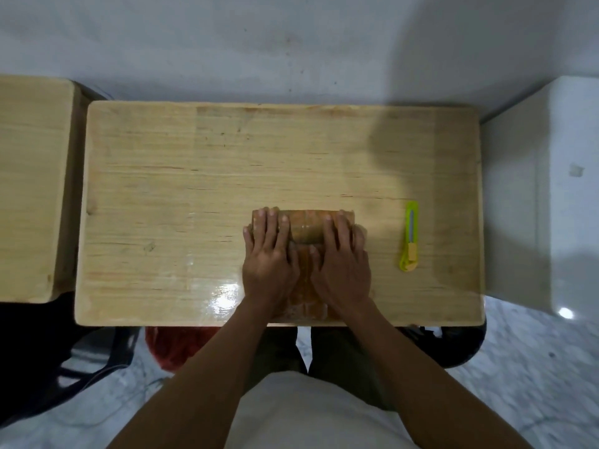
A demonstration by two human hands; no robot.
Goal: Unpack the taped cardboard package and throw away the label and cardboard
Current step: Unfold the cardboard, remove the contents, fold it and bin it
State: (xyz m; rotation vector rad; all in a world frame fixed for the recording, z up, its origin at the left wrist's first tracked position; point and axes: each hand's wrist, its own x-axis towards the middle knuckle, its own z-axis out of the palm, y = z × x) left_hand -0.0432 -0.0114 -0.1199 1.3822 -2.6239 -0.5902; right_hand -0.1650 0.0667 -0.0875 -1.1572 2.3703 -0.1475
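Both hands, left (270,254) and right (340,257), are lying flat with fingers spread on the brown taped cardboard package (306,233), yellow-green utility knife (409,236) sitting nearby on the wooden surface (181,189).

Both hands, the left hand (270,264) and the right hand (340,267), cover most of the taped cardboard package (306,228) at lower centre, hiding any label, while the second worktop (29,189) runs off the left edge and the white cabinet (551,196) off the right.
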